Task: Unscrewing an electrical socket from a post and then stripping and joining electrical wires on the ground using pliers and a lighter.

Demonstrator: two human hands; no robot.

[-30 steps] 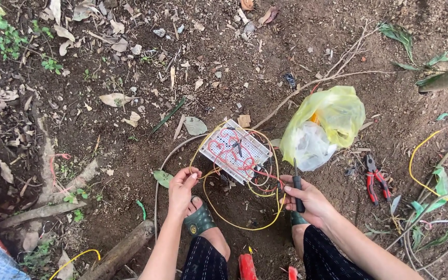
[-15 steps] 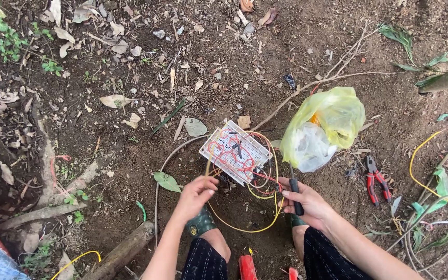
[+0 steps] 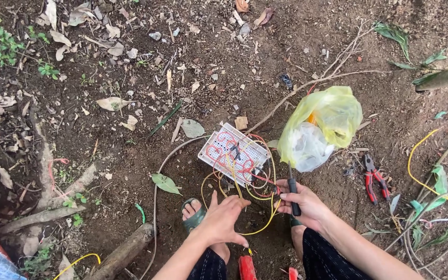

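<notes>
A white breadboard point(image 3: 234, 153) strung with red and yellow wires lies on the bare soil in front of me. My right hand point(image 3: 302, 205) grips a black-handled tool point(image 3: 293, 194), its tip pointing up toward the board's right edge. My left hand point(image 3: 223, 218) hovers just below the board with fingers spread, its fingertips at the loop of yellow wire point(image 3: 263, 220); whether it pinches the wire I cannot tell. My foot in a green sandal point(image 3: 193, 213) rests to the left of that hand.
A yellow plastic bag point(image 3: 322, 127) with a clear bag inside sits right of the board. Red-handled pliers point(image 3: 374, 179) lie further right, near loose yellow wire point(image 3: 426, 166). A log point(image 3: 123, 254) and roots point(image 3: 42, 218) lie at the lower left. Dry leaves scatter the ground.
My left hand has moved right and toward the middle, from beside the sandal to the yellow wire loop below the board. My right hand and its tool have stayed in place.
</notes>
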